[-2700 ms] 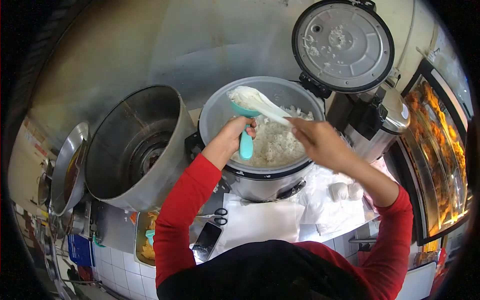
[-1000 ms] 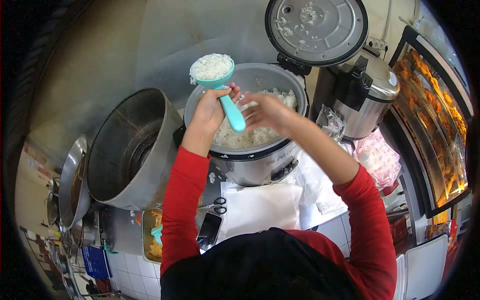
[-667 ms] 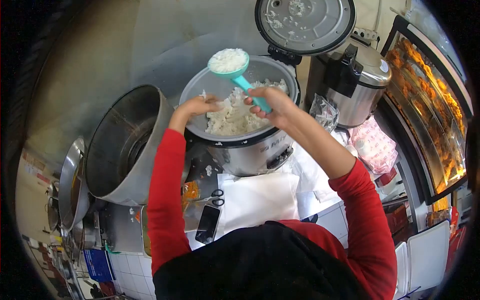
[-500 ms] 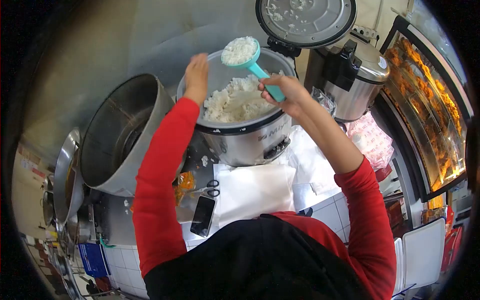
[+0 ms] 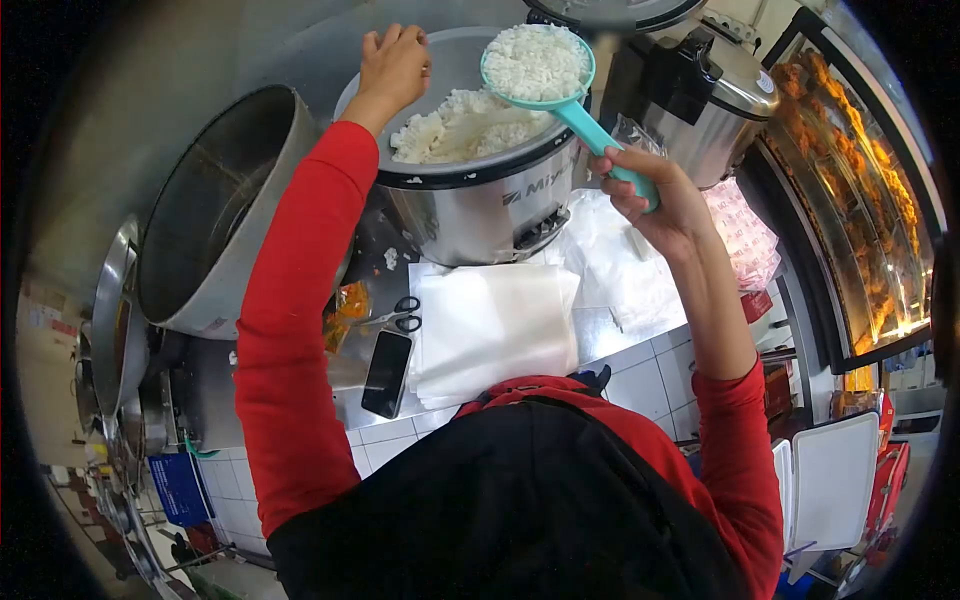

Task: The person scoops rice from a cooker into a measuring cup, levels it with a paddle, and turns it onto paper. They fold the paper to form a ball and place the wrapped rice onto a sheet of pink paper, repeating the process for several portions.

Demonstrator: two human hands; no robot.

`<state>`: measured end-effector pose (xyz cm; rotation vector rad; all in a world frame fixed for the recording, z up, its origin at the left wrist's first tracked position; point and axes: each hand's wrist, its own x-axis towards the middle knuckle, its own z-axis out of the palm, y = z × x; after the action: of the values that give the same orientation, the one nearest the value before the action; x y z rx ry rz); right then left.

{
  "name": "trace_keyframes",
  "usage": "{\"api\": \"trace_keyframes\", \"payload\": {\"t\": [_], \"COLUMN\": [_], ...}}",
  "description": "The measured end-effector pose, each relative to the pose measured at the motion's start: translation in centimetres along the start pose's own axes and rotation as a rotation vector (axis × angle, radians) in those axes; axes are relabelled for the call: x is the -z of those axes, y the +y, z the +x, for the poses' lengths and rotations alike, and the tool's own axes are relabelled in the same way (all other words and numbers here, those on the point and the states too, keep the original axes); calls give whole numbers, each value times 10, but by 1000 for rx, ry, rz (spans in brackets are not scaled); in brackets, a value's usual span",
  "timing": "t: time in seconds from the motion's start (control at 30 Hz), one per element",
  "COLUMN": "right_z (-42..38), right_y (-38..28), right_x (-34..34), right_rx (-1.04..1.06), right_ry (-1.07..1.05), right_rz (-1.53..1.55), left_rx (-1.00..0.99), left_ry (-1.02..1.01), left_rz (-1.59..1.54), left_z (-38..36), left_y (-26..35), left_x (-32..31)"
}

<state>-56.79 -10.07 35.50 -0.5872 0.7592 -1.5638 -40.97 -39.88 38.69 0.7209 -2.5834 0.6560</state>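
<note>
Your rice cooker (image 5: 470,190) stands open at the back of the counter, its pot partly filled with white rice (image 5: 455,120) heaped toward the left side. Just left of it a large steel pot (image 5: 215,225) lies tilted on its side with nothing visible inside. A second, closed cooker (image 5: 715,95) sits to the right, and beyond that a lit display case (image 5: 860,180) holds fried pieces.

Your right hand (image 5: 655,195) is closed around the handle of the teal scoop (image 5: 565,95), whose bowl is heaped with rice and hangs above the right rim of the open cooker. Your left hand (image 5: 395,65) is raised over the far left rim of the pot, fingers curled loosely together and holding nothing that shows.

On the counter in front of the cooker lie a stack of white paper sheets (image 5: 495,325), scissors (image 5: 395,315) and a phone (image 5: 387,373), with clear plastic bags (image 5: 620,270) to the right.

Compared with half a second ago, the scoop has moved right and nearer to you, from over the middle of the pot to its right edge, and your left hand has stayed near the far rim.
</note>
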Motion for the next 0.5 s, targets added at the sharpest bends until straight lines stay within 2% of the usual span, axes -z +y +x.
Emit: {"api": "trace_keyframes", "payload": {"t": [0.13,0.23,0.3,0.33,0.37,0.4,0.43,0.47,0.5], "right_z": [-19,-41,-61,-70,-82,-93,-100,-107,-112], "right_y": [14,33,58,71,84,96,107,122,142], "right_x": [-6,-8,10,16,15,14,18,26,41], "right_rx": [50,90,37,11,-50,-109,-216,-322,-417], "right_ry": [43,167,146,134,266,397,439,481,458], "right_rz": [-41,-107,-31,10,20,26,47,69,141], "left_rx": [154,271,164,174,337,423,308,209,254], "left_ry": [64,317,645,780,825,796,690,531,189], "left_rz": [-177,-319,-559,-723,-741,-777,-725,-755,-849], "left_z": [-20,-53,-99,-124,-160,-197,-243,-280,-310], "left_y": [-3,4,18,31,55,81,95,116,141], "left_x": [5,17,44,48,43,40,15,-10,-22]}}
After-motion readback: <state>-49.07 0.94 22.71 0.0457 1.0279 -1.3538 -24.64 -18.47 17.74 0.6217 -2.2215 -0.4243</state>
